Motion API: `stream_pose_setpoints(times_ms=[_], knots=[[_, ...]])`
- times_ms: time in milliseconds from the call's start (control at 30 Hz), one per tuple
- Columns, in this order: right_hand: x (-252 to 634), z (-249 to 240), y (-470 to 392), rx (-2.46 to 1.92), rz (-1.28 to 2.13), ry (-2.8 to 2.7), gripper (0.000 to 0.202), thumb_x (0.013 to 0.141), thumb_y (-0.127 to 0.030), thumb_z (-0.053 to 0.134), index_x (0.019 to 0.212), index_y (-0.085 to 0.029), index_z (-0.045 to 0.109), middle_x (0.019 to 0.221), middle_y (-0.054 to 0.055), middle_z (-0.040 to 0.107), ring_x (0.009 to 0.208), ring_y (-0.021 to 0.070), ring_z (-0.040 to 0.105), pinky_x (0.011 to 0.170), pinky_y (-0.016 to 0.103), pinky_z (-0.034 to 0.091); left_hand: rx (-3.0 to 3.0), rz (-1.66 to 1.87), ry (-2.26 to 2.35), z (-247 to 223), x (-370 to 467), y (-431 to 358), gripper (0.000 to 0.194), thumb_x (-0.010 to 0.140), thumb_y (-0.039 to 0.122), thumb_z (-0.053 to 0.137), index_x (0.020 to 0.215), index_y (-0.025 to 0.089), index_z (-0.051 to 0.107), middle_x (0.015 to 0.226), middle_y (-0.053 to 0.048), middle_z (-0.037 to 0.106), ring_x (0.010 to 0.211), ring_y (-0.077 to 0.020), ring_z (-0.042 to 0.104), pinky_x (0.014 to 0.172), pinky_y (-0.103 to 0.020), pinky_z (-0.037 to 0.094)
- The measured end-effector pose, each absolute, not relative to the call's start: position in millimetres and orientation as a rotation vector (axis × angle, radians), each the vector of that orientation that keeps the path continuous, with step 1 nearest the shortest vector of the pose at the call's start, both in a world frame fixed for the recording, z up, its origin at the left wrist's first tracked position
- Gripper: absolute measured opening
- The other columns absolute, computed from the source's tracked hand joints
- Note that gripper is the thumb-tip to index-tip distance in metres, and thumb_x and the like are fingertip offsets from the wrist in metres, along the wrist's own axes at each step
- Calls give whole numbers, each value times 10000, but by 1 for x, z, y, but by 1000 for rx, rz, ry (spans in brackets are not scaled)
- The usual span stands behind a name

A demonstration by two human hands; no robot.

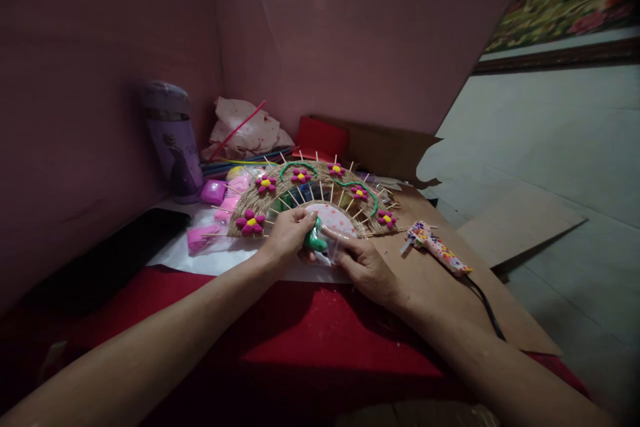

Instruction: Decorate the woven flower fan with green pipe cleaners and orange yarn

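Green modelling clay (316, 237) in a clear plastic wrapper (334, 248) is between my two hands. My left hand (289, 235) pinches the clay at its left side, thumb on top. On the other side, my right hand (367, 267) grips the wrapper with fingers closed. Just behind them lies a fan-shaped piece of woven twine and sticks (255, 195), with a spotted half-round centre (336, 215). Magenta clay flowers with yellow middles (250, 222) and thin green clay vines (376, 203) decorate its woven band.
At right, a flower-patterned glue gun (440, 250) with a black cord rests on cardboard (425, 307). Pink clay packets (203, 238), a purple tumbler (175, 143) and a black flat object (115, 250) stand or lie leftward. A red pouch (323, 137) is behind the fan.
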State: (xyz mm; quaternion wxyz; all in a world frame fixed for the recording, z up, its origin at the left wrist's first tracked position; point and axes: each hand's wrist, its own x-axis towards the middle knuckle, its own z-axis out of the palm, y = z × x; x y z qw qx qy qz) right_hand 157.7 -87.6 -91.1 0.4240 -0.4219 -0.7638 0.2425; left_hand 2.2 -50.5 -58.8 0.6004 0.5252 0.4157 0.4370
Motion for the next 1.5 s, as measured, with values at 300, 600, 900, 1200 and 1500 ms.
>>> stream_pose_setpoints(times_ms=[300,600,900,1200,1500], knots=[[158,-89,-87,-1038,649,-1897,472,776,-115,449,1213,-221,592,1124,39,673,956,212,637,908,430,475,1234,997,981,-60,3,-49,242,845,196,471,606,161,474,392,38,502,250,-100,449,269,-182,344],[157,-87,-88,-1011,644,-1918,445,784,-119,449,1182,-228,615,1126,29,674,963,201,639,910,407,482,1232,1013,997,-63,3,-48,252,831,226,500,589,159,474,394,44,490,263,-93,446,270,-187,363],[157,-89,-89,-1000,594,-1946,463,784,-93,449,1202,-224,602,1116,41,677,1002,209,627,940,421,460,1216,1027,974,-61,4,-49,251,825,232,515,589,157,478,390,44,488,266,-91,447,266,-182,358],[155,-91,-90,-1000,568,-1949,441,804,-121,448,1213,-201,590,1042,61,698,966,221,636,900,437,484,1239,1011,976,-59,3,-50,229,842,225,477,625,154,481,409,43,497,276,-90,448,267,-185,371],[156,-90,-89,-977,557,-1969,435,821,-127,453,1224,-228,581,1101,55,678,996,220,622,920,451,471,1249,1005,958,-60,2,-50,230,840,236,485,624,156,476,415,37,508,271,-92,460,267,-179,359]])
